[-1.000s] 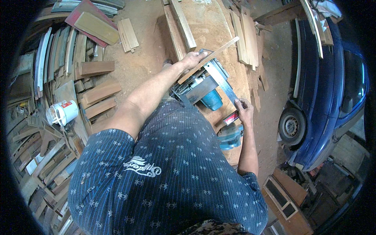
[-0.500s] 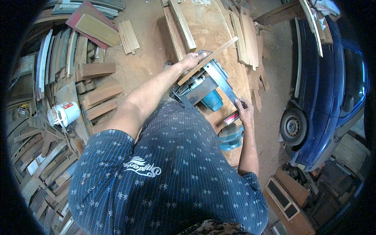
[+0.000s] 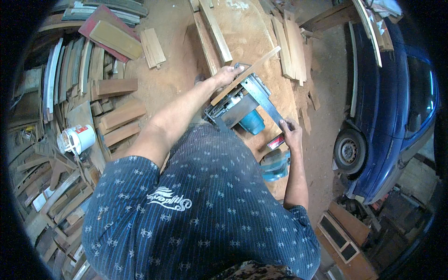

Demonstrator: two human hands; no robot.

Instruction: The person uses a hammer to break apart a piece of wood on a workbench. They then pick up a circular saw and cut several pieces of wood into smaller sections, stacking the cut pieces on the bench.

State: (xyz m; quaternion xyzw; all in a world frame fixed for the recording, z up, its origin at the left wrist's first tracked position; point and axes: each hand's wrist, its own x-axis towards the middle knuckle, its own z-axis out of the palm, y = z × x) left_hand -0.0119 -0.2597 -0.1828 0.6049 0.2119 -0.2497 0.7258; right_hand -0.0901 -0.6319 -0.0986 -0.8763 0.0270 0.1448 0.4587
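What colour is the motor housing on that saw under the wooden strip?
Teal-blue motor housing, clearest in the head view.

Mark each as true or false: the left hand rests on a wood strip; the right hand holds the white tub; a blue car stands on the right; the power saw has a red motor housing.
1. The left hand rests on a wood strip: true.
2. The right hand holds the white tub: false, the tub sits far left among boards; the hand is at the metal bar.
3. A blue car stands on the right: true.
4. The power saw has a red motor housing: false, it is teal.
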